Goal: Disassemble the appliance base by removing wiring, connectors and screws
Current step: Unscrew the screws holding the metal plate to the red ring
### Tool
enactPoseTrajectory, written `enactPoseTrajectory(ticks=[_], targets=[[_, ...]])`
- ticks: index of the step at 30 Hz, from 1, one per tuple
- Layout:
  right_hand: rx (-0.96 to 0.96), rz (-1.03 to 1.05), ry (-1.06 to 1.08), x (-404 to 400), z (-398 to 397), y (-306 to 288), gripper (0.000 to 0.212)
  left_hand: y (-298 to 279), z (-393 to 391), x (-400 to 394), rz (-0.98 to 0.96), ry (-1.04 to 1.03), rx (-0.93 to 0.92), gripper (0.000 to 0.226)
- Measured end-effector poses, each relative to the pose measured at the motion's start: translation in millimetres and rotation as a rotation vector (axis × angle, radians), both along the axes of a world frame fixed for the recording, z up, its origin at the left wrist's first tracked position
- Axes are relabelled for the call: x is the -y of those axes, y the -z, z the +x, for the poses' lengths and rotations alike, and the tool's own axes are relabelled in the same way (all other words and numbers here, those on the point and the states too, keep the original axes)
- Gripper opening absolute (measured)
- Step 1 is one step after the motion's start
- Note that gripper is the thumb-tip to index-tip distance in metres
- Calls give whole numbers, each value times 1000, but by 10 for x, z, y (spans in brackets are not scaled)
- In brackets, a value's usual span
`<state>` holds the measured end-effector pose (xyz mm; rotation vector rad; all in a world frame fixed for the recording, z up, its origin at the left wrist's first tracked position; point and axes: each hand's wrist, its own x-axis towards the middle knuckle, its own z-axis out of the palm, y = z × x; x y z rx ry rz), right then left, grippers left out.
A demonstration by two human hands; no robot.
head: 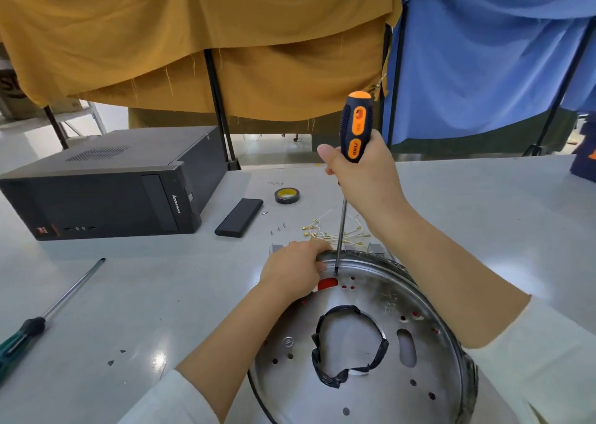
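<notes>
The appliance base (429,352) is a round silver metal pan with many small holes and a centre opening edged in black tape, lying near the table's front. My left hand (292,270) grips its far left rim. My right hand (361,173) holds an orange and black screwdriver (354,127) upright, its tip pressed into the pan's floor beside a red slot near my left fingers. Loose white wires with brass terminals (335,231) lie just behind the pan. A few small screws (278,228) rest on the table beyond them.
A black desktop computer case (109,185) lies at the left. A flat black box (239,217) and a roll of black tape (287,195) sit behind the pan. A green-handled screwdriver (48,314) lies at the front left. Ochre and blue cloths hang behind the table.
</notes>
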<state>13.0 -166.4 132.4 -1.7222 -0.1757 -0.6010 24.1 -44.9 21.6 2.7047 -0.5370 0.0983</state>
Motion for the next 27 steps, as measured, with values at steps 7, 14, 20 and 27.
enactPoseTrajectory(ticks=[7,14,20,27], targets=[[-165,322,-516,96,86,-142,34,-3,-22,17,-14,-6,9,31],[-74,-15,-214,33,-15,-113,22,14,-3,11,-25,1,22,29],[-7,134,-10,-122,-69,-66,22,13,-15,-2,-28,-3,23,30],[-210,147,-821,78,52,-206,36,-1,-17,14,-18,2,13,35]])
